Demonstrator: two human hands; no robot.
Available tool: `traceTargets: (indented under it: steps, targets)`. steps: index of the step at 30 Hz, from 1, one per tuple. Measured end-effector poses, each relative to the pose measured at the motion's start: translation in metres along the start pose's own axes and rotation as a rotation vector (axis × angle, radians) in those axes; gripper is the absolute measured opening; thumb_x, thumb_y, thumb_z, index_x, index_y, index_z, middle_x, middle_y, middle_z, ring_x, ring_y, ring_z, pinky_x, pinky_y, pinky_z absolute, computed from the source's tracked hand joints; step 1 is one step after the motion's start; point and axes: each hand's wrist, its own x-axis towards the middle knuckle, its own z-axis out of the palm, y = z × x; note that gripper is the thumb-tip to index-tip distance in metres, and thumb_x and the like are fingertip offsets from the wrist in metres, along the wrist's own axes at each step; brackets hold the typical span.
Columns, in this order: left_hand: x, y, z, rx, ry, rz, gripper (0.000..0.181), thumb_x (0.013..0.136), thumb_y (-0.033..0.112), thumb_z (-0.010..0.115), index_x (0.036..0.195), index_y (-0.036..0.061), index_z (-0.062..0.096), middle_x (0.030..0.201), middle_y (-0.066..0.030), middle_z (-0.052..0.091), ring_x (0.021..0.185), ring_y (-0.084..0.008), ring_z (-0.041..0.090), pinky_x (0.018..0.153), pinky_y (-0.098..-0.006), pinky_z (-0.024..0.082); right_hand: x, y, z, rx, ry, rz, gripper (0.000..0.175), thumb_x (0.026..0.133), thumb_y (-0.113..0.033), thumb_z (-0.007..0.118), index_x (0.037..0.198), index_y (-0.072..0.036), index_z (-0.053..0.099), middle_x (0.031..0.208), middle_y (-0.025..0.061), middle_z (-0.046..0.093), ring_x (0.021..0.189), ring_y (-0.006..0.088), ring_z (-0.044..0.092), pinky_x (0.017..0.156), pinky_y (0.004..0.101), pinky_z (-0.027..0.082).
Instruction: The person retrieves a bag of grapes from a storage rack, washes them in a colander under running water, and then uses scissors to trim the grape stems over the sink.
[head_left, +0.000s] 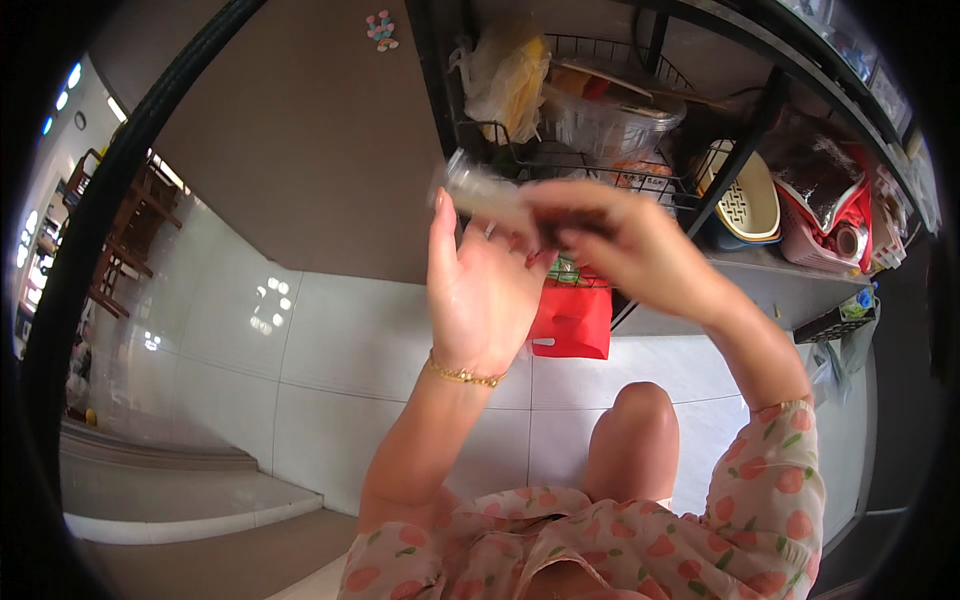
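A clear plastic container (480, 187), smeared by motion, lies sideways between my two hands in front of the wire basket. My left hand (487, 285) has its palm turned up, the thumb at the container's left end and the fingers beneath it; a gold bracelet (466, 376) circles that wrist. From the right, my right hand (637, 240) curls its blurred fingers over the container's other end. A dark patch shows under those fingers, too blurred to name. Directly below hangs or stands a red bag (574, 322) with a cut-out handle.
Behind my hands, a black wire basket (622, 176) on a metal rack holds a clear plastic tub (607, 124) and a yellowish plastic bag (517, 82). Cream and pink baskets (739, 191) sit on the right shelf. A brown panel (300, 150) stands left.
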Motion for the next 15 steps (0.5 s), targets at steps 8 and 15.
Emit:
traceTargets:
  steps: [8,15]
  targets:
    - [-0.032,-0.012,-0.036,0.445,0.139,-0.125,0.057,0.096,0.025,0.046,0.142,0.0026,0.021,0.145,-0.0187,0.028,0.134,-0.032,0.029,0.109,-0.0473,0.028,0.079,0.039,-0.104,-1.318,0.617,-0.088,0.046,0.086,-0.002,0.044,0.126,-0.02,0.055,0.109,0.015,0.064,0.096,0.0301,0.065,0.077,0.0391,0.052]
    - [-0.049,-0.029,-0.079,0.593,0.232,-0.206,0.05,0.097,0.018,0.044,0.141,0.0044,0.026,0.142,-0.0169,0.032,0.13,-0.0301,0.036,0.108,-0.0456,0.031,0.134,0.045,-0.134,-1.007,0.194,0.365,0.047,0.078,-0.027,0.064,0.117,-0.002,0.059,0.113,0.0216,0.062,0.104,0.0352,0.06,0.089,0.0417,0.048]
